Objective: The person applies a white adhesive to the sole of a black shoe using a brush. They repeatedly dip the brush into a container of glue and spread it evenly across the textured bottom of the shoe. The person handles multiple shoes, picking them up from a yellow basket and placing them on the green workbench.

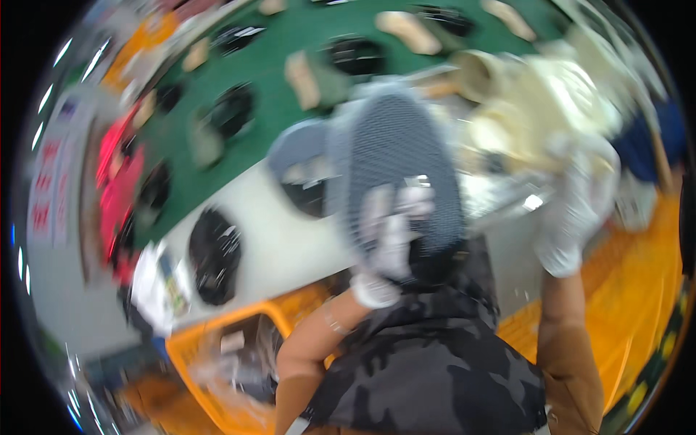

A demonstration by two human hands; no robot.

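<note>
1. At centre, the gloved left hand (388,239) has its fingers clenched around a grey mesh shoe upper (399,174), raised above the white surface (275,239).
2. The gloved right hand (576,217) reaches toward cream material (551,101); its finger state is blurred and cannot be told.
3. Black pieces (215,254) lie unhandled.

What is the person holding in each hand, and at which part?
The left hand grips a grey mesh shoe upper at its lower end. The right hand touches cream material; blur hides whether it grips.
</note>
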